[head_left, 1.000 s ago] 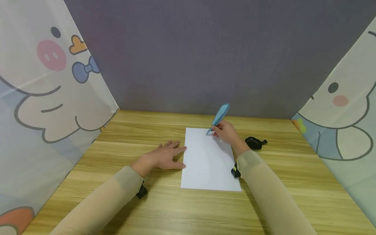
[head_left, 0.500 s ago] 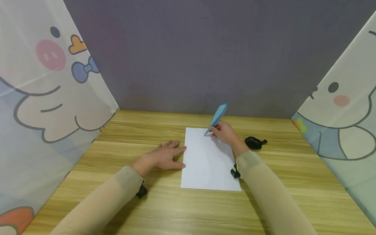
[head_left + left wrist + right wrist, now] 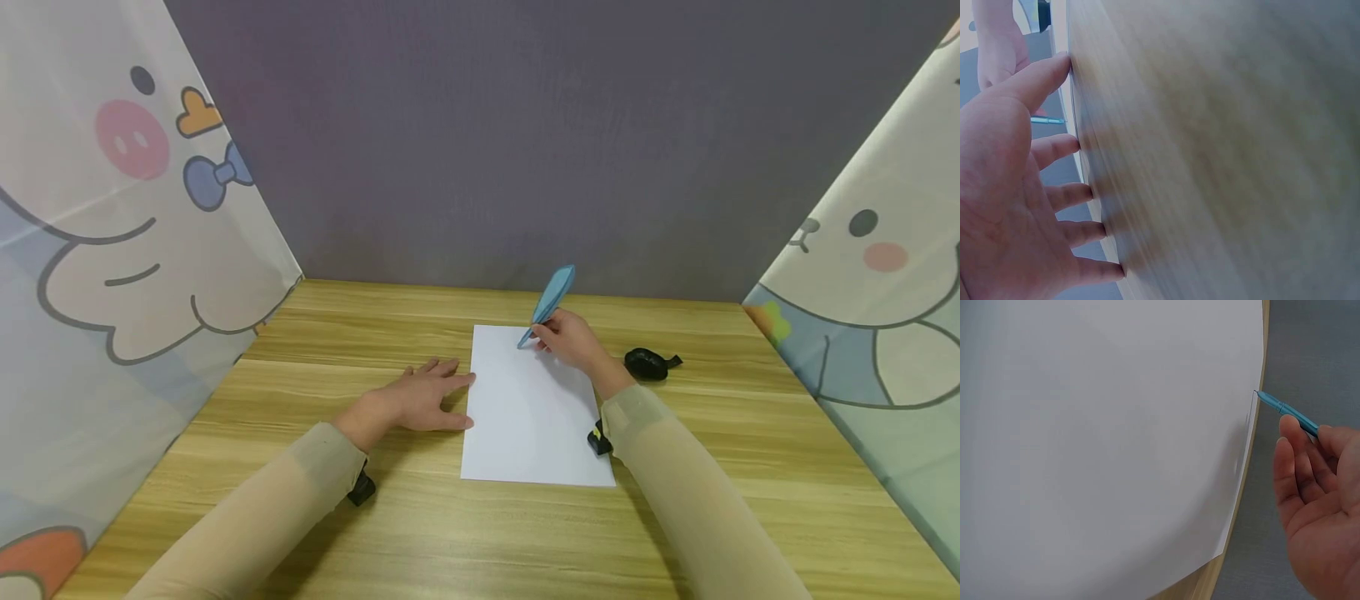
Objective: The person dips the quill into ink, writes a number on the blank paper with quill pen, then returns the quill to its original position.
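A blue pen with a feather-shaped top [image 3: 553, 292] leans back in my right hand [image 3: 572, 340], pinched between thumb and fingers. Its tip meets the white sheet of paper [image 3: 525, 417] near the far edge. In the right wrist view, a thin dark line runs from the tip of the pen [image 3: 1286, 411] along the paper [image 3: 1116, 425]. My left hand [image 3: 423, 400] lies with spread, straight fingers at the paper's left edge, where thumb and index fingertip touch it. The left wrist view shows the palm of that hand [image 3: 1004, 187] with its fingertips down on the surface.
To the right of my right hand, a small black rounded object with a short strap [image 3: 647, 364] lies on the wooden table [image 3: 465, 542]. A grey panel [image 3: 480, 150] rises behind the table, and cartoon-printed cloths flank it on both sides.
My right hand and the pen have shifted slightly left across the far part of the paper. The left hand stays in place.
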Demonstrator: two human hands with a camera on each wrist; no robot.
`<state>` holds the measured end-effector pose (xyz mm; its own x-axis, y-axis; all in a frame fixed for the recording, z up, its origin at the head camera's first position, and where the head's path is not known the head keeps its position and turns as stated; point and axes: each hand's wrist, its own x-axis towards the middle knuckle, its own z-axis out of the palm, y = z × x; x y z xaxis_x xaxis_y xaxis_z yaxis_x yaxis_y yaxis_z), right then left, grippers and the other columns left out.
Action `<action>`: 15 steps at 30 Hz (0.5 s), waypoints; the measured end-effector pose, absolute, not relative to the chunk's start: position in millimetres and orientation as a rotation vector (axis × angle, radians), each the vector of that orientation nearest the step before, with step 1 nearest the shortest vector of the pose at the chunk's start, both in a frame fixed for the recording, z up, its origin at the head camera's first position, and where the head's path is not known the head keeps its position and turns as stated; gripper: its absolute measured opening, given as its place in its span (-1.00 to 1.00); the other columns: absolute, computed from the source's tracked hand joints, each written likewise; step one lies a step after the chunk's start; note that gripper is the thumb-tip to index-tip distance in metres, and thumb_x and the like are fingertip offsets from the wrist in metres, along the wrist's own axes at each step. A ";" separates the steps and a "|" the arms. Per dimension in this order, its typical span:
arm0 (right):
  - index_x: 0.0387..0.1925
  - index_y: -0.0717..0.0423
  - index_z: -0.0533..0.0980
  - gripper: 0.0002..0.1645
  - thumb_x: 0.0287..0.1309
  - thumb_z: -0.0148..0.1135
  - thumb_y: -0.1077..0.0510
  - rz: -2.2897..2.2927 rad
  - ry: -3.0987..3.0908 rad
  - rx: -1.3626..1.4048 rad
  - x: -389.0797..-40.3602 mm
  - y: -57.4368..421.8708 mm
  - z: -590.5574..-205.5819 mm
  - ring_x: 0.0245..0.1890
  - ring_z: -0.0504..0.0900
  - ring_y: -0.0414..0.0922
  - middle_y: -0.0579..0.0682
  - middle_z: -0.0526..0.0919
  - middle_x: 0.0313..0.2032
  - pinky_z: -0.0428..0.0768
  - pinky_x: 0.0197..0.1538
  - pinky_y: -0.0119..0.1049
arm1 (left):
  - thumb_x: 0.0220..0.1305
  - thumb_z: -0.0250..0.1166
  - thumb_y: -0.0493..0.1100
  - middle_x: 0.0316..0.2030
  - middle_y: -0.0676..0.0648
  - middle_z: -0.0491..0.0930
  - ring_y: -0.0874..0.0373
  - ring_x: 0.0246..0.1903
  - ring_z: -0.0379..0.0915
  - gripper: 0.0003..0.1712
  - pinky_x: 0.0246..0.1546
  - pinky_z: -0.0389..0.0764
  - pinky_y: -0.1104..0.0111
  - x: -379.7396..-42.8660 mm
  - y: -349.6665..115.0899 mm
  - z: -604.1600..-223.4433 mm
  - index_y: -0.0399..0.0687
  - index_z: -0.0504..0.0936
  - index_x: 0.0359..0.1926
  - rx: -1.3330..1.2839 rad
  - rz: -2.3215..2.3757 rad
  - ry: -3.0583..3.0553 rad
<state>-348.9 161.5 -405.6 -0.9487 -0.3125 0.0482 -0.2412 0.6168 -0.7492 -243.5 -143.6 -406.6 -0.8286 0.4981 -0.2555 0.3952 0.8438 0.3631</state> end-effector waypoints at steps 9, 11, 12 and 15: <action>0.15 0.21 0.60 -0.68 0.69 0.16 0.04 -1.240 2.742 -0.492 -347.4 157.5 -406.3 -0.10 0.82 0.06 0.19 0.85 -0.06 0.71 -0.13 -0.22 | 0.53 0.27 0.40 0.77 -0.27 -0.05 -0.46 0.74 -0.22 -0.02 0.60 -0.06 -0.52 -242.6 -142.9 -405.4 0.17 0.20 0.76 0.674 0.426 2.678; 0.14 0.19 0.60 -0.68 0.69 0.17 0.03 -1.229 2.744 -0.497 -346.6 156.9 -405.9 -0.11 0.82 0.05 0.18 0.85 -0.06 0.71 -0.14 -0.22 | 0.53 0.27 0.40 0.77 -0.26 -0.05 -0.46 0.74 -0.22 -0.02 0.61 -0.06 -0.52 -242.7 -142.7 -405.2 0.17 0.20 0.76 0.673 0.424 2.678; 0.14 0.19 0.60 -0.69 0.69 0.17 0.03 -1.223 2.746 -0.505 -346.4 156.6 -405.9 -0.11 0.82 0.05 0.17 0.85 -0.07 0.70 -0.15 -0.22 | 0.53 0.27 0.40 0.77 -0.26 -0.05 -0.46 0.74 -0.22 -0.02 0.61 -0.06 -0.52 -242.8 -142.7 -405.3 0.17 0.20 0.76 0.672 0.423 2.679; 0.14 0.18 0.61 -0.70 0.69 0.17 0.04 -1.218 2.744 -0.521 -345.9 155.6 -406.4 -0.12 0.81 0.04 0.16 0.85 -0.08 0.69 -0.17 -0.24 | 0.52 0.27 0.40 0.78 -0.26 -0.05 -0.46 0.74 -0.22 -0.02 0.61 -0.06 -0.52 -243.3 -142.7 -405.5 0.17 0.20 0.76 0.670 0.422 2.678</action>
